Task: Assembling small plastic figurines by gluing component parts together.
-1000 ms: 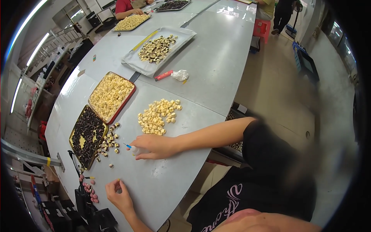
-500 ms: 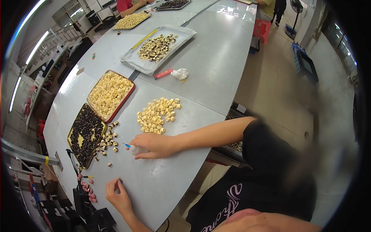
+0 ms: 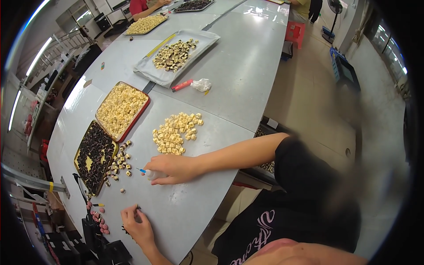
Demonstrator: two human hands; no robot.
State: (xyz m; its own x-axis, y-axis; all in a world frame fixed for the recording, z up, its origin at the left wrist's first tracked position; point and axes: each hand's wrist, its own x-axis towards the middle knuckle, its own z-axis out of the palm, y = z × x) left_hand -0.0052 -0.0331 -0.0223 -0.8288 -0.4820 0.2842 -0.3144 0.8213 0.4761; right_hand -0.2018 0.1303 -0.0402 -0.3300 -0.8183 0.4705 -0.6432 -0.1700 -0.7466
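Observation:
My right hand (image 3: 171,169) is wrapped round a small white squeeze bottle (image 3: 153,175) with a blue needle tip, which points left over the table. My left hand (image 3: 138,224) is closed at the near side, thumb and finger pinching a small dark piece (image 3: 139,207). Between the hands and the trays lie several cream cubes with dark parts (image 3: 123,162), one of them apart from the others. Just beyond my right hand is a loose pile of plain cream cubes (image 3: 174,132). Some dark bits show beside my left hand, partly hidden by it.
A red-rimmed tray (image 3: 145,106) of cream cubes adjoins a yellow tray (image 3: 89,164) of dark curled pieces. Farther off lie a white-lined tray (image 3: 205,42), a red tube (image 3: 182,85) and a crumpled white wad (image 3: 202,85). Pink balls (image 3: 102,226) sit near the left edge.
The whole scene has shifted slightly left in view. Dark bits now show beside my left hand. Both hands keep nearly the same pose and grip.

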